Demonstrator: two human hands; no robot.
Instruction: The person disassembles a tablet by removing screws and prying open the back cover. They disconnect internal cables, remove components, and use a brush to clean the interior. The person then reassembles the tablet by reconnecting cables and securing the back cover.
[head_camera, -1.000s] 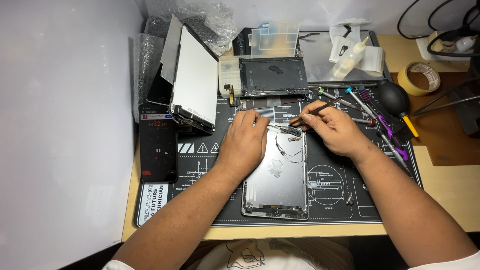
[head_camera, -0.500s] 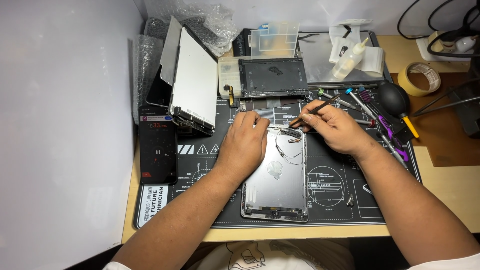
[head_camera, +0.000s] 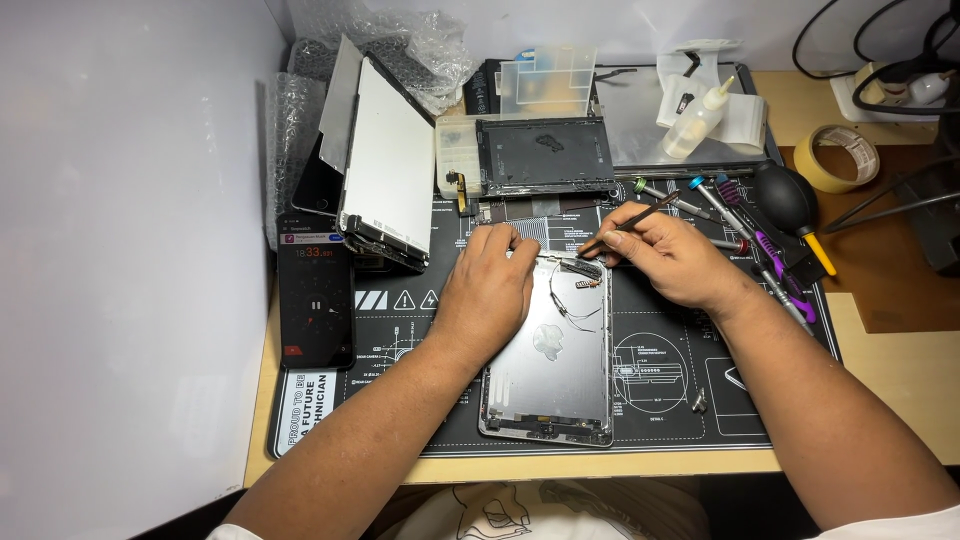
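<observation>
The left hand (head_camera: 490, 290) presses flat on the tablet shell (head_camera: 552, 370); the right hand (head_camera: 665, 258) pinches tweezers (head_camera: 628, 222) at its far edge.

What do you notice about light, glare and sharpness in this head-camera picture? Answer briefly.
Head view: even overhead light, the left hand and right hand sharp; soft sheen on the silver tablet shell; the white wall reads flat and featureless; the bubble wrap glints; dark below the desk edge.

Tablet shell (head_camera: 555, 375) on mat (head_camera: 680, 400), phone (head_camera: 315, 305) left, tools (head_camera: 760, 245) right, tape (head_camera: 843, 157) behind
</observation>
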